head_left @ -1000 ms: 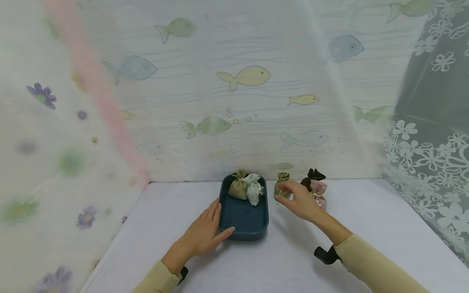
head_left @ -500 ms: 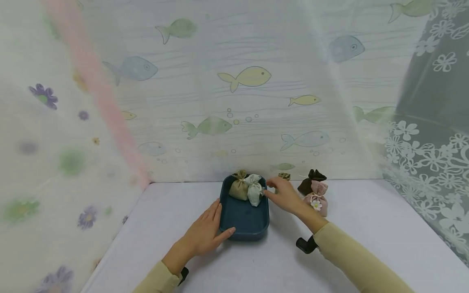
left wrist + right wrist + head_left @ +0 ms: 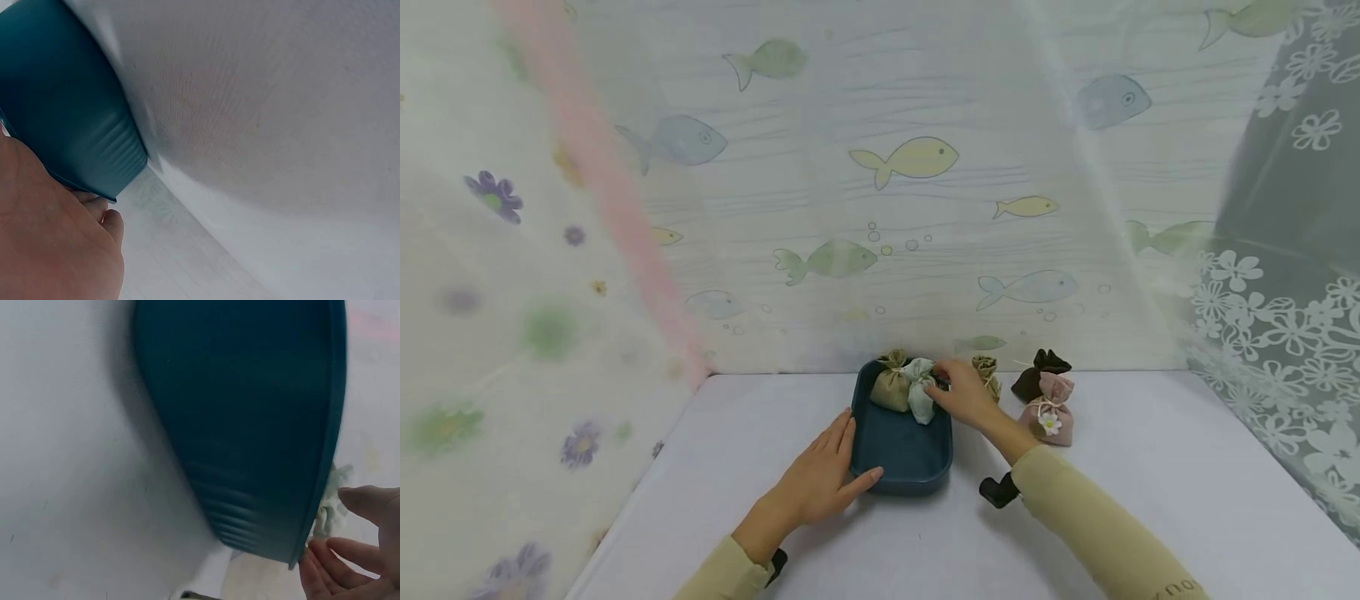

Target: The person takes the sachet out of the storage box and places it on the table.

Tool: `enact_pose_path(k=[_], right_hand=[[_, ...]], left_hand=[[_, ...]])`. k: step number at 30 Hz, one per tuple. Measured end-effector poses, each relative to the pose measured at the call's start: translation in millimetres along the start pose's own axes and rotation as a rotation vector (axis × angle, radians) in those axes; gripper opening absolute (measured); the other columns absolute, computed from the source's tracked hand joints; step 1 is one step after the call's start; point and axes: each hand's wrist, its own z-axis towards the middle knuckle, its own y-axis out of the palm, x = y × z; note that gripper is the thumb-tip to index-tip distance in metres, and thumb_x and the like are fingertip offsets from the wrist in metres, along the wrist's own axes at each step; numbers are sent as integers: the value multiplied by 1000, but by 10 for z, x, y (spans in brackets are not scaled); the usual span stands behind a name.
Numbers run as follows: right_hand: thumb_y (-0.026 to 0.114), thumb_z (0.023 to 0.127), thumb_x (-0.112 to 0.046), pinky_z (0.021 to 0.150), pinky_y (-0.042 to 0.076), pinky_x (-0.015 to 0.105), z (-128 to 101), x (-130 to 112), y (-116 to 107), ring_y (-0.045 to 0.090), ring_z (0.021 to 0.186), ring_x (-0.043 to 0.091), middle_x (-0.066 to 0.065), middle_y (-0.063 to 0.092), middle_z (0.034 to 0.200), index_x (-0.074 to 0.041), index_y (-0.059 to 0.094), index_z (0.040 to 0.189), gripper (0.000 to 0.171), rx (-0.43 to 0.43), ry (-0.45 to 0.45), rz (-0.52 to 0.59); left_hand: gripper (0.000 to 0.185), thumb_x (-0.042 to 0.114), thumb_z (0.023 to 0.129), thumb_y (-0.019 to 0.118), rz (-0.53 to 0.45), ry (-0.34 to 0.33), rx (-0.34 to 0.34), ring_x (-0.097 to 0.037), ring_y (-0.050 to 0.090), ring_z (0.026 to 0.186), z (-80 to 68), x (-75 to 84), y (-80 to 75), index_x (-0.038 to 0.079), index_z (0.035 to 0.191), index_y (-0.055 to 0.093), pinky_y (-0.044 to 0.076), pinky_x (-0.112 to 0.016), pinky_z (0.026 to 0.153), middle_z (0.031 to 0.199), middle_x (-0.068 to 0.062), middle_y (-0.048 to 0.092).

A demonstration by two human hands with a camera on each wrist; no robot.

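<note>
While the tray (image 3: 901, 467) is steadied by the flat, open left hand (image 3: 820, 483), the pale sachet (image 3: 919, 390) is touched by the loosely open right hand (image 3: 964, 396); no grasp is discernible.

tray (image 3: 901, 477) front: free | right: pouches (image 3: 1043, 398) crowd

Head looks forward-down, mid-range; wrist views apparently hug table; all share teal tray (image 3: 901, 467).

No legible text anywhere
</note>
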Motion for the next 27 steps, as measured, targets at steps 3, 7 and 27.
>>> enact_pose_path(k=[3, 7, 27], right_hand=[[70, 97, -12, 97, 52, 54, 46, 2, 50, 62, 116, 44, 30, 63, 127, 12, 59, 131, 42, -5, 27, 16], [71, 96, -14, 97, 51, 54, 103, 7, 96, 63, 117, 43, 28, 64, 127, 9, 62, 129, 41, -10, 55, -4], [75, 94, -12, 70, 50, 40, 216, 33, 249, 59, 79, 22, 11, 66, 90, 0, 73, 92, 12, 34, 93, -94]], left_hand=[[103, 77, 99, 31, 6, 0, 3, -32, 17, 156, 4, -3, 11, -5, 161, 21, 23, -48, 124, 170, -19, 12], [103, 77, 99, 30, 3, -3, 2, -32, 16, 156, 7, -6, 12, -5, 161, 21, 24, -48, 124, 170, -18, 11], [102, 77, 99, 30, 6, 1, 9, -31, 17, 156, 11, -28, 35, -4, 161, 20, 24, -48, 123, 170, -18, 11]])
